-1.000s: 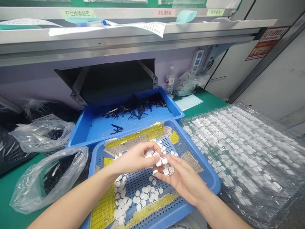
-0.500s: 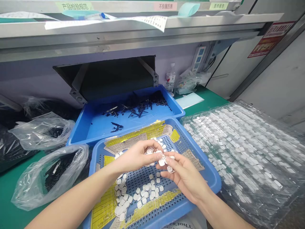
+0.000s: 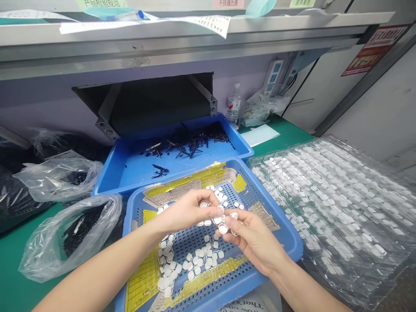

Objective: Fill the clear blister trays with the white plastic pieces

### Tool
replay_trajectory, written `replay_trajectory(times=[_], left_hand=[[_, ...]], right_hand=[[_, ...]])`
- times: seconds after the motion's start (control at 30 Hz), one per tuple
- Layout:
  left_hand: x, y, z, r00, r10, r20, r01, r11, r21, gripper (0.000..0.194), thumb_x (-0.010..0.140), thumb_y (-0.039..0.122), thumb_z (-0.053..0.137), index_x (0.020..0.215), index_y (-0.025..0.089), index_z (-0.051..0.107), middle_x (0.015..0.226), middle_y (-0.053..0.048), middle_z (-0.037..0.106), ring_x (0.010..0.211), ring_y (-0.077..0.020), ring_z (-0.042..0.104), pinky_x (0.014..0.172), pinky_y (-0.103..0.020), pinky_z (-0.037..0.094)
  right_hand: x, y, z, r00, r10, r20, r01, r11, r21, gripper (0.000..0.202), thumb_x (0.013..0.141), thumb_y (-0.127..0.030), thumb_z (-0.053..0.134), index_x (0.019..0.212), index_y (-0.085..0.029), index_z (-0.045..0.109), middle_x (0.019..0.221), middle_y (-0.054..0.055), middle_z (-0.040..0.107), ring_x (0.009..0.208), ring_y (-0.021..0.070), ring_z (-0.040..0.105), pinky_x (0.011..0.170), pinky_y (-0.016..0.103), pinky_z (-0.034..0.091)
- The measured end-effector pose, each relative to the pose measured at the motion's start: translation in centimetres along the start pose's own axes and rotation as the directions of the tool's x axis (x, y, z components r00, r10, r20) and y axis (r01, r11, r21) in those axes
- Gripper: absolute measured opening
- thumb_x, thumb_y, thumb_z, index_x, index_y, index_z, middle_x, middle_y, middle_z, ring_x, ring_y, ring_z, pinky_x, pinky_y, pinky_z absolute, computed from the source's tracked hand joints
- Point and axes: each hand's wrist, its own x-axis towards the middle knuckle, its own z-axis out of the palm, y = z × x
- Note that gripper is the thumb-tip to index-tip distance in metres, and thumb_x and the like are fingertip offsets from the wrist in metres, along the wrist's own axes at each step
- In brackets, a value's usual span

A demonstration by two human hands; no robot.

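Note:
Above the perforated blue basket (image 3: pixel 294 242), my two hands meet over small white square plastic parts. My left hand (image 3: pixel 195 210) is closed, with thumb and fingers pinching white parts (image 3: pixel 208 222). Against its fingertips, my right hand (image 3: pixel 251 236) grips several white plastic parts (image 3: pixel 223 228) between thumb and fingers. Some of those parts are hidden by the fingers. Loose white parts (image 3: pixel 199 262) lie in heaps on the basket floor, at the front and left, with more behind my hands. Torn yellow and brown labels (image 3: pixel 143 277) cover parts of the basket.
Behind the basket stands a blue tray (image 3: pixel 130 173) with black plastic pieces, below a dark conveyor opening (image 3: pixel 159 102). Clear bags (image 3: pixel 39 251) of black parts sit at left. Plastic trays of white parts (image 3: pixel 331 203) are stacked at right. A water bottle (image 3: pixel 233 106) stands farther back.
The white parts between my hands have shifted, and my right fingers are curled closer around them. The whole view has tilted slightly downward.

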Motion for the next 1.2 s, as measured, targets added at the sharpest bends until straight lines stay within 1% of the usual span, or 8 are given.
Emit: replay_trajectory(times=[0.17, 0.33, 0.53, 0.7, 0.87, 1.07, 1.13, 1.2], left_hand=[[0.04, -0.33, -0.14, 0.999, -0.043, -0.02, 0.041, 0.996, -0.084, 0.018, 0.07, 0.033, 0.057, 0.068, 0.015, 0.054, 0.064, 0.004, 0.051, 0.057, -0.0062, 0.043, 0.053, -0.019, 0.034], [0.03, -0.33, 0.02, 0.999, -0.046, -0.023, 0.043, 0.991, -0.126, 0.019, 0.07, 0.034, 0.057, 0.066, 0.015, 0.053, 0.064, 0.004, 0.049, 0.056, -0.0059, 0.041, 0.051, -0.019, 0.031], [0.0, -0.18, 0.08, 1.0, -0.012, 0.016, 0.014, 0.991, -0.134, 0.019, 0.071, 0.034, 0.057, 0.066, 0.015, 0.053, 0.063, 0.004, 0.049, 0.057, -0.006, 0.042, 0.052, -0.019, 0.032], [-0.08, -0.31, -0.24, 0.999, -0.033, 0.006, 0.033, 0.981, -0.191, 0.02, 0.073, 0.035, 0.054, 0.068, 0.015, 0.052, 0.063, 0.004, 0.048, 0.054, -0.0052, 0.04, 0.048, -0.018, 0.03], [-0.11, -0.58, -0.57, 0.999, -0.025, 0.034, 0.033, 0.966, -0.255, 0.02, 0.074, 0.034, 0.053, 0.07, 0.015, 0.053, 0.062, 0.004, 0.048, 0.051, -0.0043, 0.037, 0.045, -0.017, 0.027], [-0.2, -0.34, -0.66, 0.969, 0.016, 0.247, 0.06, 0.953, -0.297, 0.013, 0.074, 0.027, 0.053, 0.08, 0.017, 0.057, 0.075, 0.0, 0.055, 0.065, -0.0074, 0.046, 0.056, -0.018, 0.035], [-0.27, -0.19, -0.66, 0.964, 0.012, 0.266, 0.073, 0.949, -0.308, 0.014, 0.075, 0.026, 0.053, 0.086, 0.018, 0.057, 0.081, -0.001, 0.055, 0.068, -0.008, 0.047, 0.057, -0.018, 0.036], [-0.3, -0.12, -0.71, 0.974, 0.007, 0.229, 0.066, 0.948, -0.311, 0.015, 0.074, 0.025, 0.053, 0.088, 0.019, 0.057, 0.082, -0.001, 0.054, 0.07, -0.0083, 0.047, 0.058, -0.018, 0.036]], right_hand=[[0.04, 0.12, -0.14, 1.0, -0.023, 0.009, 0.023, 1.0, 0.017, 0.013, 0.068, -0.026, 0.061, 0.069, -0.013, 0.061, 0.07, 0.0, 0.054, 0.061, 0.0071, 0.056, 0.059, 0.018, 0.048], [0.0, 0.25, -0.16, 1.0, -0.018, -0.01, 0.019, 0.998, 0.058, 0.015, 0.066, -0.025, 0.063, 0.075, -0.015, 0.059, 0.068, 0.0, 0.056, 0.059, 0.0076, 0.055, 0.057, 0.022, 0.047], [-0.21, 0.19, 0.09, 1.0, -0.031, -0.002, 0.031, 0.996, -0.088, 0.014, 0.068, -0.023, 0.061, 0.08, -0.015, 0.059, 0.06, -0.001, 0.056, 0.055, 0.0076, 0.054, 0.06, 0.024, 0.046], [-0.08, 0.1, -0.04, 1.0, 0.001, 0.017, -0.004, 0.993, 0.119, 0.014, 0.07, -0.02, 0.058, 0.084, -0.015, 0.06, 0.079, 0.003, 0.058, 0.07, 0.0101, 0.056, 0.07, 0.028, 0.047], [0.12, 0.07, -0.17, 0.999, 0.02, -0.029, -0.012, 0.962, 0.271, 0.016, 0.073, -0.021, 0.054, 0.086, -0.013, 0.059, 0.086, 0.008, 0.059, 0.085, 0.0171, 0.055, 0.075, 0.035, 0.046], [0.21, 0.0, -0.11, 0.998, 0.053, 0.032, -0.06, 0.95, 0.306, 0.018, 0.076, -0.024, 0.049, 0.085, -0.012, 0.059, 0.084, 0.007, 0.057, 0.075, 0.0141, 0.055, 0.074, 0.036, 0.044], [0.29, 0.06, -0.15, 0.997, 0.06, 0.039, -0.07, 0.943, 0.324, 0.018, 0.077, -0.024, 0.048, 0.085, -0.012, 0.059, 0.082, 0.007, 0.057, 0.074, 0.0138, 0.055, 0.073, 0.035, 0.044], [0.39, 0.15, -0.19, 0.997, 0.066, 0.038, -0.075, 0.937, 0.342, 0.018, 0.077, -0.024, 0.048, 0.085, -0.012, 0.058, 0.082, 0.007, 0.057, 0.075, 0.0143, 0.055, 0.073, 0.035, 0.044]])
